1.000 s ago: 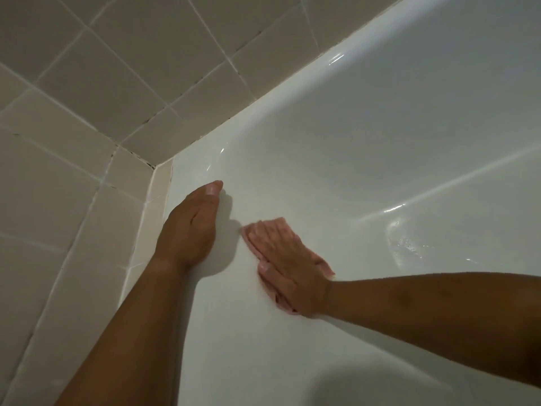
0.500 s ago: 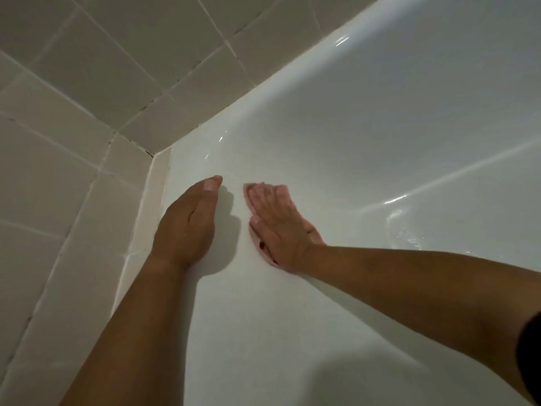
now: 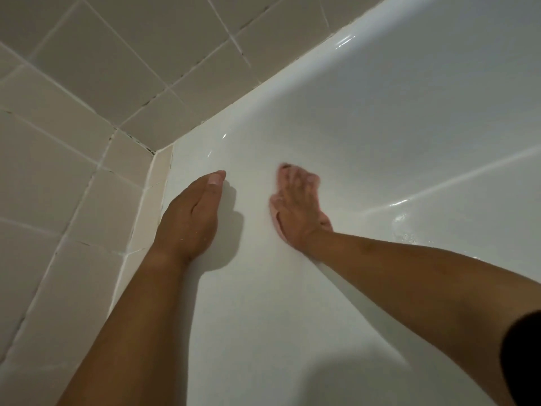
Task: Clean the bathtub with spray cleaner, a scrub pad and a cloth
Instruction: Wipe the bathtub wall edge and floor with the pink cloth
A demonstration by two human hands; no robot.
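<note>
The wiping step looks in hand: the right hand (image 3: 295, 209) lies flat, fingers spread, pressing the pink cloth (image 3: 276, 219) against the tub (image 3: 380, 136) wall near its corner. The left hand (image 3: 190, 218) braces open-palmed, holding nothing. The next stroke likely needs steady pressure so the cloth doesn't slip.

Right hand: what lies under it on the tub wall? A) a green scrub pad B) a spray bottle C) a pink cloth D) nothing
C: pink cloth edges show around the flat right hand, which presses it to the white bathtub wall.
</note>
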